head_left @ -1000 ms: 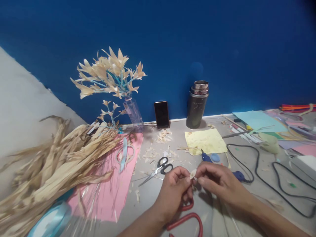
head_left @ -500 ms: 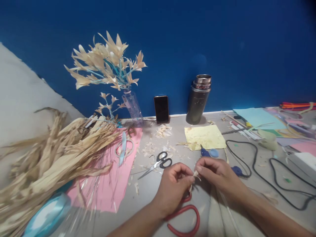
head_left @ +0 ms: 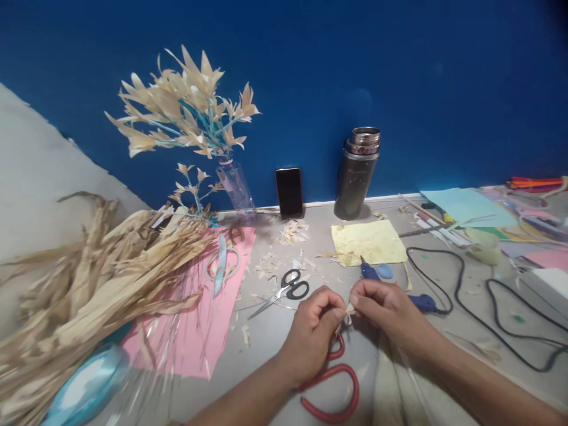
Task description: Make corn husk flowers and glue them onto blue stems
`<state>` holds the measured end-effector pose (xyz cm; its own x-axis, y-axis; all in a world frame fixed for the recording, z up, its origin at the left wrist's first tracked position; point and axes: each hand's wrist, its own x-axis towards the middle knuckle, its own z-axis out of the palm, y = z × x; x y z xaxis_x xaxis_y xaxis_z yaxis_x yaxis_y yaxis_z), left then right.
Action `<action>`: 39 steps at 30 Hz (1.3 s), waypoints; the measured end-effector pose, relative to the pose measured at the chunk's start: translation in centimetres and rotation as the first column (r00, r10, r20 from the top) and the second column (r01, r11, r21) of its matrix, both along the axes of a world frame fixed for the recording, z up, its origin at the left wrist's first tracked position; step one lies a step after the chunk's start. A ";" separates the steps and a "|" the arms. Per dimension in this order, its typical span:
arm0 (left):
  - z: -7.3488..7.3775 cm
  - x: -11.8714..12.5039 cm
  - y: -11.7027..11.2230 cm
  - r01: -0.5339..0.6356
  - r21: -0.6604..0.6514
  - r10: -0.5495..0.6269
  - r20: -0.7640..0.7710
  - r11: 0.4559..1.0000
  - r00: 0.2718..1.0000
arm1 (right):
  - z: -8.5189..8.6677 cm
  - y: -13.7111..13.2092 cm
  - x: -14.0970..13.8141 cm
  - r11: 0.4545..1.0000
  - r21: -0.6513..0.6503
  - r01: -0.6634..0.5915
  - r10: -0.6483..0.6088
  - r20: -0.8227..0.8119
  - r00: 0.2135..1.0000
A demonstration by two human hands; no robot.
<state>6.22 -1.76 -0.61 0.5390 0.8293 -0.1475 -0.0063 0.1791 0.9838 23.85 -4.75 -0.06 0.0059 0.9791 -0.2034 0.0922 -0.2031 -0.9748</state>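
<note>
My left hand (head_left: 310, 334) is closed in a pinch on a small pale strip of dried husk (head_left: 348, 313). From the other side my right hand (head_left: 384, 307) pinches the same piece, fingertips almost meeting the left ones. Much of the strip is hidden by my fingers. Under my left wrist lie red-handled scissors (head_left: 355, 393), their blades out of sight. Black-handled scissors (head_left: 284, 292) rest just beyond my left hand. A blue glue gun (head_left: 369, 271) lies partly behind my right hand, with a blue round cap (head_left: 384, 271) beside it.
Dried corn husks (head_left: 80, 284) and a ribbon roll (head_left: 84, 384) lie left on pink paper (head_left: 195, 355). Husk flowers stand in a clear bottle (head_left: 237, 189). A phone (head_left: 290, 193), a flask (head_left: 355, 183), yellow paper (head_left: 368, 239) and a black cable (head_left: 459, 284) are farther out.
Both hands stay together on the husk strip, with fingers shifting slightly. The strip's loose end now shows lower between the fingertips. The camera view has tilted a little.
</note>
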 end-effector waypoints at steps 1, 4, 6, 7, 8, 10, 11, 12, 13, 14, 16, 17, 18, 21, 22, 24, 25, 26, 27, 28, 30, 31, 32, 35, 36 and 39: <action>-0.1 0.0 0.0 0.001 -0.035 0.000 0.020 0.999 1.000 | 0.1 -0.1 0.0 1.000 0.009 0.000 0.000 0.006 1.000; -0.2 0.1 0.0 0.011 -0.127 0.000 0.090 0.992 0.996 | 0.9 -0.3 0.2 0.997 0.057 -0.048 0.044 0.070 0.997; -0.2 0.2 -0.1 0.021 -0.157 -0.002 0.125 0.987 0.992 | 1.5 -0.4 0.2 0.992 0.085 -0.098 0.086 0.139 0.987; -0.1 0.1 -0.1 0.023 -0.161 -0.001 0.131 0.987 0.991 | 1.7 -0.5 0.2 0.989 0.093 -0.119 0.102 0.172 0.980; 0.0 0.1 -0.1 0.021 -0.162 0.001 0.132 0.987 0.991 | 1.8 -0.5 0.3 0.986 0.099 -0.131 0.109 0.201 0.973; 0.3 0.1 -0.2 0.008 -0.170 0.012 0.118 0.985 0.993 | 1.9 -0.5 0.3 0.983 0.120 -0.139 0.104 0.259 0.960; 0.4 0.2 -0.2 -0.001 -0.171 0.020 0.108 0.985 0.994 | 1.9 -0.5 0.3 0.980 0.135 -0.145 0.102 0.283 0.954; 0.6 0.2 -0.2 -0.012 -0.172 0.030 0.101 0.985 0.994 | 1.9 -0.5 0.4 0.977 0.153 -0.150 0.097 0.306 0.947; 0.7 0.2 -0.1 -0.023 -0.172 0.040 0.098 0.985 0.994 | 1.9 -0.5 0.4 0.973 0.172 -0.156 0.093 0.327 0.940; 0.8 0.2 -0.1 -0.035 -0.174 0.052 0.095 0.984 0.994 | 2.0 -0.5 0.4 0.968 0.190 -0.167 0.093 0.347 0.933; 0.9 0.3 0.0 -0.052 -0.182 0.068 0.082 0.982 0.994 | 2.0 -0.5 0.5 0.961 0.210 -0.181 0.092 0.374 0.923; 1.0 0.3 0.0 -0.056 -0.192 0.071 0.073 0.980 0.995 | 2.0 -0.5 0.5 0.960 0.213 -0.181 0.089 0.380 0.921; 0.9 0.3 0.0 -0.058 -0.205 0.073 0.064 0.977 0.995 | 2.1 -0.5 0.5 0.961 0.211 -0.178 0.086 0.381 0.920; 0.6 0.3 0.0 -0.047 -0.235 0.062 0.054 0.971 0.997 | 2.1 -0.5 0.5 0.966 0.183 -0.181 0.102 0.371 0.923; 0.5 0.2 0.0 -0.045 -0.228 0.059 0.055 0.973 0.997 | 2.1 -0.5 0.5 0.967 0.171 -0.192 0.119 0.365 0.924; 0.3 0.1 0.1 -0.041 -0.166 0.050 0.049 0.985 0.998 | 2.1 -0.6 0.5 0.964 0.139 -0.226 0.167 0.344 0.924; 0.3 0.0 0.1 -0.039 -0.109 0.044 0.041 0.993 0.998 | 2.1 -0.6 0.5 0.962 0.120 -0.246 0.196 0.324 0.925; 0.3 -0.1 0.2 -0.035 -0.039 0.037 0.031 0.999 0.999 | 2.1 -0.6 0.5 0.960 0.098 -0.264 0.225 0.295 0.929; 0.4 -0.2 0.3 -0.026 0.034 0.026 0.020 0.999 0.999 | 2.0 -0.7 0.6 0.957 0.075 -0.281 0.254 0.255 0.933; 0.5 -0.2 0.4 -0.015 0.100 0.014 0.012 0.995 1.000 | 2.0 -0.7 0.6 0.954 0.051 -0.295 0.279 0.204 0.938; 0.8 -0.4 0.6 0.016 0.188 -0.017 0.004 0.982 1.000 | 1.7 -0.8 0.7 0.954 0.007 -0.300 0.299 0.076 0.951; 0.9 -0.4 0.6 0.029 0.207 -0.031 0.005 0.978 1.000 | 1.6 -0.9 0.7 0.954 -0.014 -0.298 0.298 0.002 0.955; 1.0 -0.4 0.7 0.037 0.213 -0.039 0.007 0.976 0.999 | 1.5 -0.9 0.7 0.955 -0.030 -0.296 0.294 -0.073 0.953; 1.2 -0.3 0.7 0.028 0.195 -0.032 0.016 0.980 0.999 | 0.9 -0.9 0.5 0.955 -0.054 -0.291 0.269 -0.254 0.929; 1.1 -0.3 0.7 0.018 0.166 -0.023 0.025 0.986 0.999 | 0.8 -0.9 0.5 0.957 -0.052 -0.284 0.257 -0.293 0.921; 0.8 -0.3 0.7 -0.002 -0.036 0.005 0.065 0.999 0.998 | 0.4 -0.6 0.5 0.978 -0.047 -0.204 0.175 -0.349 0.921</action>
<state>5.95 -1.06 0.15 0.5453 0.8261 -0.1423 -0.0705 0.2143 0.9742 24.38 -5.39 0.29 -0.2619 0.9352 -0.2385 -0.1988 -0.2941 -0.9349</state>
